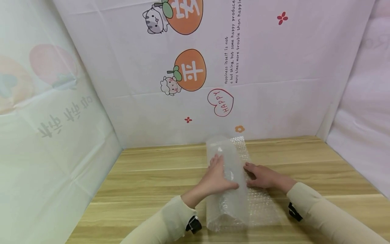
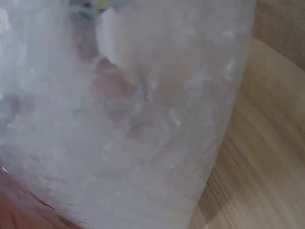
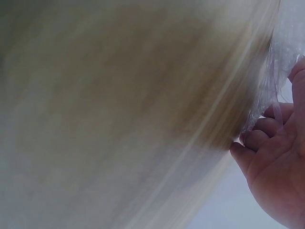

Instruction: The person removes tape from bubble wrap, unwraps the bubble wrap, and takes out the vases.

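Observation:
A roll of bubble wrap [image 1: 226,200], clear and milky, lies lengthwise on the wooden table, with a loose flat part [image 1: 264,210] spread out to its right. My left hand [image 1: 214,179] rests on top of the roll, thumb spread wide to the right and fingers on the far left side. Through the left wrist view, the bubble wrap [image 2: 143,157] fills most of the picture. Over the flat part, my right hand [image 1: 262,175] touches the roll's right edge, its thumb and fingers apart. Bent fingers [image 3: 257,136] meet the film in the right wrist view.
The wood-grain table [image 1: 152,189] runs back to a white printed cloth [image 1: 268,67]. Similar cloth hangs at the left [image 1: 45,162] and right [image 1: 362,145] sides. The bubble wrap reaches almost to the back cloth.

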Demonstrator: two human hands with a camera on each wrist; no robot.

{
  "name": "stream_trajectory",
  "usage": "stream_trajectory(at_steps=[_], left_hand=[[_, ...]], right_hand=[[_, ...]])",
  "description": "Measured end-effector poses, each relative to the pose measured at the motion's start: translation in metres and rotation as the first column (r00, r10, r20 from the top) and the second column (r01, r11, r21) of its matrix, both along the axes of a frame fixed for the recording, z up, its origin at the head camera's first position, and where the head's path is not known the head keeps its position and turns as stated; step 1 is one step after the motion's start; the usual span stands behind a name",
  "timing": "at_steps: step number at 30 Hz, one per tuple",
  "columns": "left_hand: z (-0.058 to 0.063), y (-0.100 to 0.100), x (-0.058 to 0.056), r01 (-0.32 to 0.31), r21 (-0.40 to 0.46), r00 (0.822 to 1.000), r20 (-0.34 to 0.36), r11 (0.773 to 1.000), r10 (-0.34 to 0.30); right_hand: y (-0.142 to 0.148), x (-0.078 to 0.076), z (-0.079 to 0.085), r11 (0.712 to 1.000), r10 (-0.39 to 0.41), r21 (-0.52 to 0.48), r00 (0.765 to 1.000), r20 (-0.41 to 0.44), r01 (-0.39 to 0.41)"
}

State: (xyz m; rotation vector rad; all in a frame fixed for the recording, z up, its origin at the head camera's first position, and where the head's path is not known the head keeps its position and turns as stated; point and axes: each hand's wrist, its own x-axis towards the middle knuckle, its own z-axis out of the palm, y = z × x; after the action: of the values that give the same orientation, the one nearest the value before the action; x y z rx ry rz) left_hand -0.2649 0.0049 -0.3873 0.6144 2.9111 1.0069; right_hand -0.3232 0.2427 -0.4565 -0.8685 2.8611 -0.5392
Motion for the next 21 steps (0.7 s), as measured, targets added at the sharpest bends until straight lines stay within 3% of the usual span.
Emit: stream_trajectory(at_steps=[15, 21], left_hand=[[-0.003, -0.022, -0.003, 0.012, 0.082, 1.0, -0.004, 0.997, -0.012], [-0.003, -0.03, -0.005, 0.008, 0.077, 1.0, -0.011, 0.997, -0.007]], right_hand=[[0.0, 0.0, -0.002, 1.0, -0.013, 0.0, 1.0, 0.001, 0.013], [-0.001, -0.001, -0.002, 0.999, -0.029, 0.014, 0.999, 0.015, 0.028]])
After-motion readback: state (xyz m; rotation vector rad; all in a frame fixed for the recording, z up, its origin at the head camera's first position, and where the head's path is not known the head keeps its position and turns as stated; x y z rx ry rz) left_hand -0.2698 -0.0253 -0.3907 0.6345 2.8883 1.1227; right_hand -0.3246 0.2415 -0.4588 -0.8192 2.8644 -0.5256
